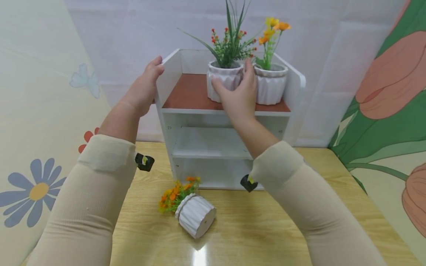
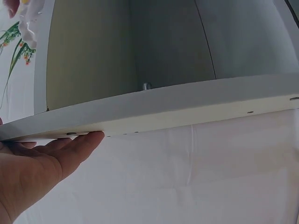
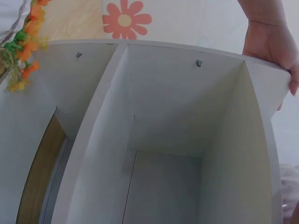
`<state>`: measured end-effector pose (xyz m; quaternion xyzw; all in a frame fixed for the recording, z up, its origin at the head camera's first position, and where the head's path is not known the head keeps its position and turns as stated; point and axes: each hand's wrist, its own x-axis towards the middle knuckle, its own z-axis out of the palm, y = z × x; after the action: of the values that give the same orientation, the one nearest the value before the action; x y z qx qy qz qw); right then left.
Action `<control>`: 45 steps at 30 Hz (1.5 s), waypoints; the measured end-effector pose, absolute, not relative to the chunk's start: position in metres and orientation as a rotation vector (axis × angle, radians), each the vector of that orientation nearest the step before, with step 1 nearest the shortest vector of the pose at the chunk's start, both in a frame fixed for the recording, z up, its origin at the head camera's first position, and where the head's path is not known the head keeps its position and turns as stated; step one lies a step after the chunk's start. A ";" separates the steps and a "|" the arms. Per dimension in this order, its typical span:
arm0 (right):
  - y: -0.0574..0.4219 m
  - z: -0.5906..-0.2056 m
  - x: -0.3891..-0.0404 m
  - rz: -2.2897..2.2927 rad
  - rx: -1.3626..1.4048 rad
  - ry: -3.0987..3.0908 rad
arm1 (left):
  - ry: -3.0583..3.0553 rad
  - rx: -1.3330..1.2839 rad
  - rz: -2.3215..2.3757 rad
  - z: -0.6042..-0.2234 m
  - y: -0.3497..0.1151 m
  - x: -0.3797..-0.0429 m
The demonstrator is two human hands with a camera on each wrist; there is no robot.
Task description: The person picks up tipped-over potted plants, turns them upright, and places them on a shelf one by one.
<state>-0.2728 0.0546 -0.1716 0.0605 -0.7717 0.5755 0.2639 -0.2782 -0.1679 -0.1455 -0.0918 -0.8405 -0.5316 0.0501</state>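
Observation:
My right hand (image 1: 240, 94) holds a white fluted flower pot (image 1: 216, 83) with long green blades and small red berries, thumb on its front, fingers at its right side. The pot is upright at the red-brown top of a small white shelf (image 1: 226, 111); whether its base touches is unclear. To its right a similar pot (image 1: 271, 87) with yellow-orange flowers stands on that top. My left hand (image 1: 143, 87) grips the upper edge of the shelf's left side panel (image 1: 169, 79). In the left wrist view, its fingers (image 2: 84, 144) lie along the panel's outer face.
A third white pot (image 1: 196, 216) with orange flowers lies on its side on the wooden table (image 1: 146, 236), in front of the shelf. Two lower white compartments (image 1: 209, 142) face me. A white cloth (image 1: 126, 33) hangs behind, with flower-patterned panels at both sides.

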 end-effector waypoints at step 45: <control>0.054 -0.235 -0.199 1.363 0.483 -2.355 | -2.562 -0.252 -1.623 -0.141 -0.166 -0.280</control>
<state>-0.1985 0.0543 -0.2350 0.1717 -0.8369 0.4845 0.1880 -0.2800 -0.1665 -0.1409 -0.0826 -0.8409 -0.5326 0.0491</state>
